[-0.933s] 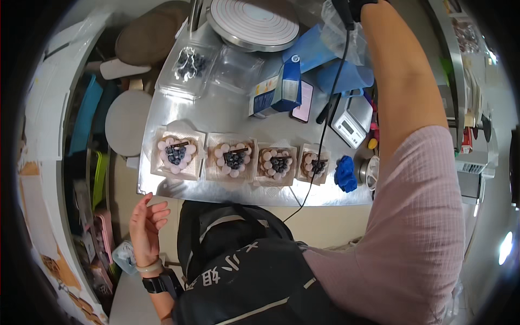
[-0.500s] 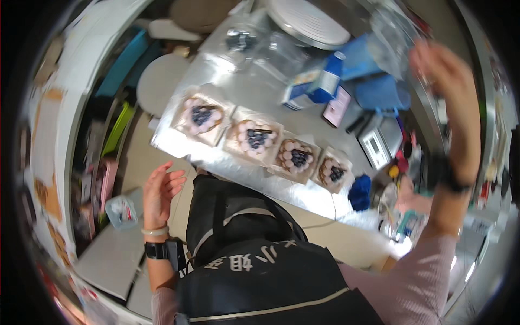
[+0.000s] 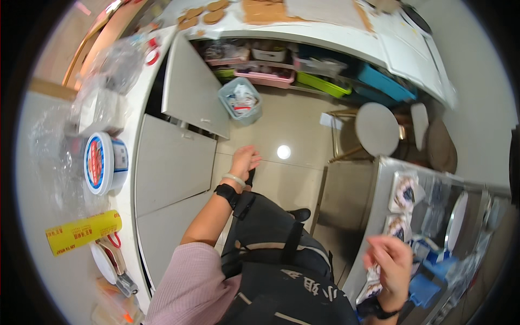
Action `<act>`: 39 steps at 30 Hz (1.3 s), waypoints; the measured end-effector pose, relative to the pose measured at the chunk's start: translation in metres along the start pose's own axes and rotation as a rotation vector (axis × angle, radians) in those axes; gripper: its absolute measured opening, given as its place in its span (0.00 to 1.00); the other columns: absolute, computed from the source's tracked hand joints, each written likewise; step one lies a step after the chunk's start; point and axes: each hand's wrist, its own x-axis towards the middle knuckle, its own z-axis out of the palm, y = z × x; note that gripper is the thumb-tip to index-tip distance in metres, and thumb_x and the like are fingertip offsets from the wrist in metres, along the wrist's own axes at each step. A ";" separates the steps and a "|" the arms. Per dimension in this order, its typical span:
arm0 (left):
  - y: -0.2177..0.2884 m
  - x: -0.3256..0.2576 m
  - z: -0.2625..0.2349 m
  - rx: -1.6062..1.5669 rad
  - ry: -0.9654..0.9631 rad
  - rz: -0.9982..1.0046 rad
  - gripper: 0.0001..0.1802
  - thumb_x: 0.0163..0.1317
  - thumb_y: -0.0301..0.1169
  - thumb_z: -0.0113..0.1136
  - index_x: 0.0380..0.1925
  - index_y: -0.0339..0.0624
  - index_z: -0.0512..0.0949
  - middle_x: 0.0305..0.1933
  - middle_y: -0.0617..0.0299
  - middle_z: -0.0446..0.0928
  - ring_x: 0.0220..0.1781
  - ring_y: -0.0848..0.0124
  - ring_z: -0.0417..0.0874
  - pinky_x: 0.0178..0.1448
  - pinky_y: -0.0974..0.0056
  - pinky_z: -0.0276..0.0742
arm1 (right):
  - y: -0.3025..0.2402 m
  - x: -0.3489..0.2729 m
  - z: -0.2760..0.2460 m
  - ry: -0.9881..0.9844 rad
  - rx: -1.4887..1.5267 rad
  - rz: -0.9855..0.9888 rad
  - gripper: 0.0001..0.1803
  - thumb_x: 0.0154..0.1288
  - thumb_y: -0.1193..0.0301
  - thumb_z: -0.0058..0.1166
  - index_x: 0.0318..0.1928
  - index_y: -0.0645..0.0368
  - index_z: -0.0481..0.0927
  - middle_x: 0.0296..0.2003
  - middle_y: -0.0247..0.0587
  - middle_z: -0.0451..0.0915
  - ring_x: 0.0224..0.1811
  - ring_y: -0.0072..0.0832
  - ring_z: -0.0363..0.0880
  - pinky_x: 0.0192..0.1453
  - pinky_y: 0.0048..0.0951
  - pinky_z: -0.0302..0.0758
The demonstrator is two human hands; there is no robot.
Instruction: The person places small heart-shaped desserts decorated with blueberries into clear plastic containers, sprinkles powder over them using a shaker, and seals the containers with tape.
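My left hand (image 3: 245, 161) hangs over the tiled floor with fingers loosely bent and apart, holding nothing. It is beside the white cabinet, and a pale bangle and a dark wristband circle the wrist. My right hand (image 3: 389, 260) hovers over the near part of the metal table, fingers loosely parted and nothing visible in them. It hides some of the row of boxed tarts. One small tart with pale dollops and dark berries (image 3: 406, 190) sits in its box at the table's far end; a second tart (image 3: 398, 226) lies just beyond my right hand.
Left of me, a counter bears a round white tub (image 3: 103, 163) and a yellow wrap box (image 3: 84, 232). A cabinet door (image 3: 192, 89) stands ajar near a bin (image 3: 241, 102). Ahead are a stool (image 3: 377, 130) and a white worktop (image 3: 336, 31) with cookie-like pieces (image 3: 215, 16).
My view has swung left, from the table to the floor, cabinet and counter. The metal table now lies on my right. My right hand, raised past the table before, is lower, over its near part.
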 end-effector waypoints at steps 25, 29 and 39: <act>0.161 0.348 -0.337 0.985 0.965 0.191 0.14 0.56 0.30 0.46 0.43 0.39 0.72 0.46 0.48 0.73 0.49 0.56 0.73 0.50 0.55 0.69 | 0.040 0.406 0.394 -0.236 -1.262 -0.982 0.06 0.57 0.72 0.48 0.33 0.57 0.79 0.60 0.26 0.61 0.66 0.33 0.52 0.61 0.47 0.62; 0.142 0.383 -0.375 1.376 0.890 -0.068 0.15 0.60 0.37 0.44 0.31 0.45 0.81 0.39 0.56 0.80 0.42 0.62 0.80 0.42 0.55 0.75 | 0.039 0.419 0.375 -0.324 -1.206 -0.891 0.10 0.57 0.69 0.50 0.39 0.55 0.79 0.59 0.25 0.62 0.64 0.35 0.55 0.60 0.48 0.63; 0.177 0.278 -0.296 0.955 1.189 0.523 0.24 0.45 0.37 0.60 0.41 0.35 0.70 0.40 0.42 0.73 0.47 0.49 0.70 0.52 0.50 0.65 | 0.053 0.411 0.376 -0.305 -1.089 -0.877 0.12 0.59 0.69 0.48 0.43 0.55 0.77 0.62 0.26 0.57 0.67 0.37 0.49 0.63 0.49 0.57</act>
